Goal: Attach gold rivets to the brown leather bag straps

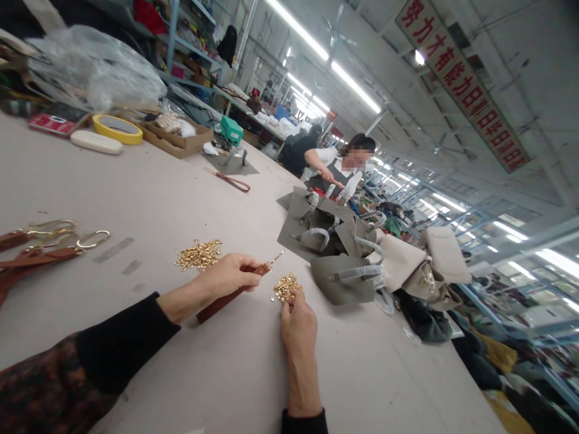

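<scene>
My left hand (pixel 228 274) is closed on a brown leather strap (pixel 221 306), which slants down towards me below the palm. A small gold metal fitting (pixel 277 258) sticks out from the strap's far end. At the near edge of a small heap of gold rivet-like pieces (pixel 286 287), my right hand (pixel 299 325) has its thumb and fingers pinched together. Whatever lies between those fingertips is too small to make out. A second heap of small gold pieces (pixel 199 254) lies just beyond my left hand.
Brown straps with gold clasps (pixel 45 256) lie at the left. Grey bag panels with wrapped handles (pixel 344 271) and cream bags (pixel 407 259) line the right side. Farther back are a brown wrist strap (pixel 233 182), cardboard box (pixel 174 141) and yellow tape roll (pixel 118 140). A person (pixel 339 166) works across the table.
</scene>
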### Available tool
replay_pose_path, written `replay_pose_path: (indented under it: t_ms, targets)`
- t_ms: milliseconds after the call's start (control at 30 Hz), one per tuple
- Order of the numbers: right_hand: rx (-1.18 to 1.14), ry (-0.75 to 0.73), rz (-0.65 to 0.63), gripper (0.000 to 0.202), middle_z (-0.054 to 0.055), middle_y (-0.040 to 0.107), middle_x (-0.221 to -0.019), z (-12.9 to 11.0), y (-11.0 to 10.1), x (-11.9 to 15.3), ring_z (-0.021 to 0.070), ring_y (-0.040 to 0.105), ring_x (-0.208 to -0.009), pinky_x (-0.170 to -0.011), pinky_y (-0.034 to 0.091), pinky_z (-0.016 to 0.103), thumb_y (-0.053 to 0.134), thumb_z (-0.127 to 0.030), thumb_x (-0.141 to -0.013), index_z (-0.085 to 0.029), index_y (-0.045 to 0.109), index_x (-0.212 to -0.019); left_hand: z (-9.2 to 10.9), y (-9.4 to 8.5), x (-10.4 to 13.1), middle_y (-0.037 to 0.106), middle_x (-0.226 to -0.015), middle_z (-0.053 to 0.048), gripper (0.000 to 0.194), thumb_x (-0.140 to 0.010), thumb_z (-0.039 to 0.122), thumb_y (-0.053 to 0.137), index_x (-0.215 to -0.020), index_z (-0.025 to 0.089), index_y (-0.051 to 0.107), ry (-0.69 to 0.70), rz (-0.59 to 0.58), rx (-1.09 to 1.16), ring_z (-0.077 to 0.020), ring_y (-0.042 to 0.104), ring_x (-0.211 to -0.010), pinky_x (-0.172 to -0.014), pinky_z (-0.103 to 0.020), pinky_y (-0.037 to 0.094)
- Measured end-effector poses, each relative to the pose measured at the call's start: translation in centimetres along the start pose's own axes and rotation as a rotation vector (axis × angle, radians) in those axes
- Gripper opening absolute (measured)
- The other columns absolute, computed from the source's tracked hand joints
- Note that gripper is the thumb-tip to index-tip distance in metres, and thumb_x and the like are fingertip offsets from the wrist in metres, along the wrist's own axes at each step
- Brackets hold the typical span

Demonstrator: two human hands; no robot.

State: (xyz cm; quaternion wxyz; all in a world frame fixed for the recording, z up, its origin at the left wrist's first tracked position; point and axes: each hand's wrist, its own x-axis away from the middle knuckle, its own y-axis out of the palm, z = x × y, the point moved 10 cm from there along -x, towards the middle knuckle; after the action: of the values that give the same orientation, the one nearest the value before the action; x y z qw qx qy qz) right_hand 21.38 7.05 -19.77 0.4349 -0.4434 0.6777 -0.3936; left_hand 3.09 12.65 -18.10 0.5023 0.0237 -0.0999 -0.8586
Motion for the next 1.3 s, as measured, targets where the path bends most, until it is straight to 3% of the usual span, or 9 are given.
replay_pose_path:
  t_ms: [133,333,500,733,867,1133,1300]
  targets:
    - [0.052,0.007,-0.003,0.028,0.007,0.068,-0.091,0.0,0.2,0.0,0.0275,0.064,-0.086,-0.072,0.041,0.033,0.053,-0.005,-0.088,-0.017,0.061,-0.112,-0.4,0.2,-0.1,0.056,-0.065,-0.001,0.031,-0.059,0.039,0.065,-0.075,0.012,0.060,0.023,-0.004,-0.085,-0.0185,0.046,-0.062,-0.057,-0.026,0.029]
    - [-0.144,0.137,-0.039,0.026,0.002,0.069,-0.082,1.5,0.9,-0.4,0.0256,0.065,-0.079,-0.070,0.042,0.032,0.054,-0.006,-0.083,-0.020,0.063,-0.102,-0.8,0.5,-0.2,0.055,-0.064,0.000,0.029,-0.062,0.041,0.057,-0.075,0.015,0.059,0.051,-0.049,-0.179,-0.0175,0.043,-0.057,-0.053,-0.026,0.026]
    - [-0.152,0.059,0.014,0.028,0.006,0.068,-0.090,0.6,1.1,-0.6,0.0267,0.065,-0.083,-0.073,0.044,0.034,0.049,-0.009,-0.084,-0.018,0.061,-0.108,-1.3,0.3,-0.3,0.057,-0.062,-0.001,0.043,-0.059,0.050,0.054,-0.082,0.014,0.060,-0.041,-0.006,-0.267,-0.0181,0.044,-0.053,-0.050,-0.025,0.026]
    - [-0.307,-0.002,0.085,0.024,0.004,0.069,-0.094,0.5,0.3,-0.1,0.0230,0.065,-0.086,-0.076,0.045,0.032,0.044,-0.021,-0.084,-0.021,0.063,-0.100,-1.8,-0.4,-0.9,0.055,-0.062,-0.001,0.036,-0.060,0.050,0.051,-0.074,0.016,0.056,-0.016,0.005,-0.333,-0.0179,0.043,-0.054,-0.049,-0.026,0.025]
    - [-0.348,0.001,0.050,0.020,0.002,0.067,-0.088,0.3,0.5,-0.1,0.0213,0.063,-0.080,-0.073,0.044,0.029,0.049,-0.022,-0.083,-0.022,0.062,-0.098,-1.5,-0.2,-0.5,0.056,-0.062,0.000,0.035,-0.061,0.049,0.048,-0.074,0.017,0.055,-0.020,0.017,-0.355,-0.0181,0.045,-0.055,-0.049,-0.026,0.026]
    - [-0.218,-0.306,0.049,0.029,0.005,0.065,-0.097,-3.7,0.0,0.5,0.0219,0.057,-0.089,-0.080,0.040,0.030,0.050,-0.002,-0.088,-0.018,0.063,-0.109,-0.3,-0.1,-0.1,0.059,-0.066,-0.003,0.041,-0.061,0.052,0.047,-0.080,0.017,0.056,0.003,0.074,-0.360,-0.0227,0.055,-0.063,-0.056,-0.028,0.038]
    - [-0.030,-0.435,-0.014,0.033,0.008,0.065,-0.096,-5.3,0.7,0.7,0.0254,0.055,-0.089,-0.078,0.039,0.033,0.049,0.005,-0.088,-0.012,0.066,-0.111,0.1,0.3,0.2,0.057,-0.064,-0.002,0.041,-0.062,0.053,0.047,-0.079,0.016,0.055,0.018,0.060,-0.342,-0.0226,0.053,-0.061,-0.055,-0.027,0.035]
